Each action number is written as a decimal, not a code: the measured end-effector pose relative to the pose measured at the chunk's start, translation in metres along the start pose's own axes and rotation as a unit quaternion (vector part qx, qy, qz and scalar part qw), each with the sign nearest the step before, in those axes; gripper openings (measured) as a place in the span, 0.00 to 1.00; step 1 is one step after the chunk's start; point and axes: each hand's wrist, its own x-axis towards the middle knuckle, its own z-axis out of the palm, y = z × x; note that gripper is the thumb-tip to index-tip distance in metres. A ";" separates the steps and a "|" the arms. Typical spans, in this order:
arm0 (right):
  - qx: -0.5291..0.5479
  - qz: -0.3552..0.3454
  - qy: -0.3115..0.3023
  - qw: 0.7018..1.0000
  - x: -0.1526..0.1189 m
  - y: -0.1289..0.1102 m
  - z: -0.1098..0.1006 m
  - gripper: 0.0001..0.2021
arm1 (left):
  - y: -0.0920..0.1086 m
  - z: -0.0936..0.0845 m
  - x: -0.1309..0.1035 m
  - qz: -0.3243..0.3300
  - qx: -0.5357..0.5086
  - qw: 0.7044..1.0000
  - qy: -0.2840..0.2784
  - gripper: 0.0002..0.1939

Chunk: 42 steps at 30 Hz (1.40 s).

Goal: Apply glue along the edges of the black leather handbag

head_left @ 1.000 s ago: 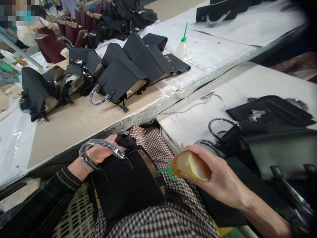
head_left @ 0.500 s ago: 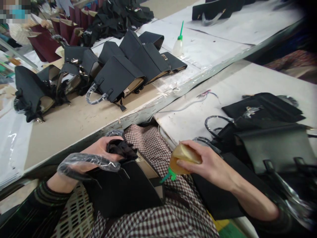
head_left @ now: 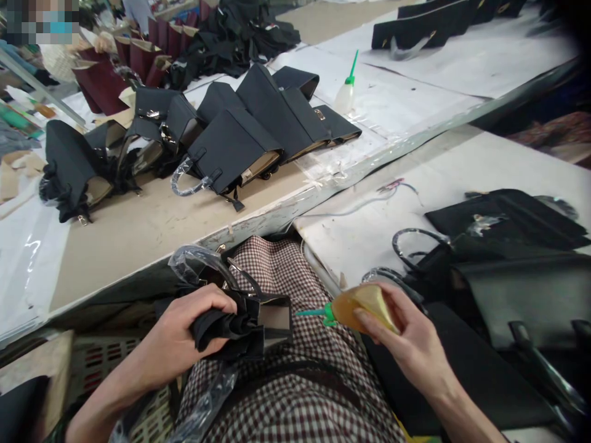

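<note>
My left hand (head_left: 203, 320) is closed around the gathered black lining of a black handbag (head_left: 277, 299), held over my lap. One open end of the bag, beige inside, faces right. Plastic-wrapped handles (head_left: 196, 261) stick out above and below the hand. In my right hand (head_left: 406, 332) is a squeeze bottle (head_left: 362, 306) of amber liquid, gripped by its body. The bottle lies nearly level, and its green nozzle points left at the bag's open end, with the tip close to the edge. Whether the tip touches is hard to make out.
Several black handbags (head_left: 235, 147) lie on the bench ahead, beside a second nozzle bottle (head_left: 345, 95). More black bags (head_left: 530, 295) cover the right-hand table (head_left: 369, 227). A plastic basket (head_left: 101, 360) stands low on the left. Maroon bags (head_left: 104, 86) sit at the far left.
The bag has been turned so its open end faces right, and its wrapped handle has swung off my left wrist. My right hand has levelled the bottle, nozzle now pointing left.
</note>
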 end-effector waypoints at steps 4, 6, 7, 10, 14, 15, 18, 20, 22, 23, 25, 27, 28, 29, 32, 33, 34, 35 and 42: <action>-0.037 -0.029 -0.043 0.998 0.007 -0.008 0.012 0.24 | 0.000 0.008 -0.010 0.022 -0.026 0.999 0.017 0.13; -0.058 -0.060 -0.062 0.995 0.013 -0.013 0.017 0.24 | 0.002 0.009 -0.012 0.028 -0.030 0.999 0.008 0.13; -0.065 -0.074 -0.069 0.993 0.016 -0.015 0.019 0.24 | 0.002 0.010 -0.013 0.028 -0.031 0.999 0.004 0.14; -0.079 -0.094 -0.083 0.989 0.022 -0.018 0.021 0.22 | 0.001 0.013 -0.016 0.024 -0.038 0.999 -0.011 0.14; -0.082 -0.073 -0.112 0.988 0.022 -0.020 0.019 0.22 | -0.001 0.015 -0.016 0.022 -0.047 0.999 -0.016 0.15; -0.079 -0.067 -0.122 0.987 0.022 -0.020 0.019 0.23 | -0.001 0.015 -0.016 0.022 -0.048 0.998 -0.016 0.15; -0.071 -0.057 -0.124 0.988 0.020 -0.017 0.020 0.23 | 0.000 0.015 -0.015 0.026 -0.046 0.998 -0.015 0.15; -0.073 -0.064 -0.094 0.991 0.020 -0.015 0.022 0.23 | 0.000 0.015 -0.015 0.028 -0.047 0.998 -0.011 0.16; -0.074 -0.074 -0.064 0.992 0.018 -0.013 0.023 0.23 | 0.000 0.017 -0.016 0.030 -0.048 0.998 -0.008 0.17; -0.074 -0.073 -0.062 0.993 0.017 -0.012 0.024 0.23 | 0.000 0.018 -0.017 0.031 -0.048 0.998 -0.008 0.17; -0.069 -0.055 -0.090 0.992 0.014 -0.013 0.023 0.23 | 0.001 0.021 -0.019 0.036 -0.043 0.998 -0.010 0.17; -0.059 -0.024 -0.127 0.990 0.012 -0.016 0.022 0.23 | 0.004 0.025 -0.023 0.049 -0.032 0.998 -0.012 0.15; -0.053 -0.008 -0.134 0.989 0.010 -0.018 0.021 0.23 | 0.006 0.026 -0.025 0.058 -0.024 0.998 -0.012 0.15; -0.048 0.007 -0.131 0.990 0.010 -0.020 0.019 0.23 | 0.008 0.028 -0.028 0.063 -0.014 0.998 -0.012 0.15; -0.037 0.043 -0.093 0.994 0.007 -0.025 0.016 0.25 | 0.014 0.033 -0.038 0.063 0.017 0.998 -0.014 0.16; -0.035 0.049 -0.091 0.994 0.006 -0.026 0.015 0.25 | 0.015 0.035 -0.041 0.058 0.026 0.998 -0.016 0.17; -0.034 0.050 -0.096 0.994 0.005 -0.027 0.015 0.25 | 0.015 0.037 -0.045 0.054 0.034 0.998 -0.015 0.17; -0.035 0.048 -0.105 0.993 0.003 -0.027 0.015 0.24 | 0.015 0.038 -0.049 0.052 0.043 0.998 -0.012 0.18; -0.064 0.002 -0.129 0.990 -0.008 -0.021 0.022 0.20 | 0.011 0.046 -0.063 0.037 0.042 0.998 -0.017 0.18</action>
